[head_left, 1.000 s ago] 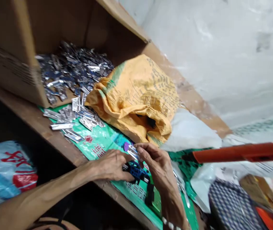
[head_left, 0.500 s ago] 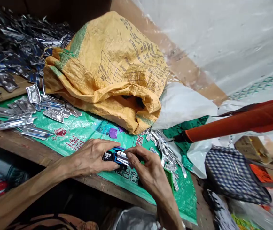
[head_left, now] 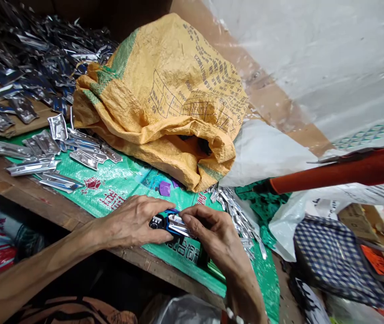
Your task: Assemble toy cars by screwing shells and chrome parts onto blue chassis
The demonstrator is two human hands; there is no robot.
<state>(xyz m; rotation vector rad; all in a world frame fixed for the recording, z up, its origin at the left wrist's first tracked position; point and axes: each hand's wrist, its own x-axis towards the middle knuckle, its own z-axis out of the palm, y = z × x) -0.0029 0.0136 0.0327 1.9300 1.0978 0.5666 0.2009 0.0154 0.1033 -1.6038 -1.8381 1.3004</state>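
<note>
My left hand (head_left: 133, 222) grips a small black-and-blue piece (head_left: 158, 221) with white markings between thumb and fingers. Its exact kind cannot be made out. From the other side my right hand (head_left: 212, 229) pinches a shiny metal strip (head_left: 177, 224), which lies against the blue part. Both hands are just above the green printed sheet (head_left: 185, 249), close to the bench's front edge. A small purple piece (head_left: 164, 188) lies beyond the fingers. Slim metal strips (head_left: 235, 209) form a loose heap past my right hand, and that hand partly covers a green basket (head_left: 216, 269).
A yellow woven sack (head_left: 178, 85) lies across the back. Curved metal plates (head_left: 43, 58) are heaped at the far left, with several loose plates (head_left: 87, 157) nearer. An orange-red pole-like object (head_left: 340, 168) juts in from the right above a checked cloth bag (head_left: 340, 256).
The whole view has shifted slightly, so things appear farther right. Both hands keep their hold on the black-and-blue piece and the metal strip, with little change in grip.
</note>
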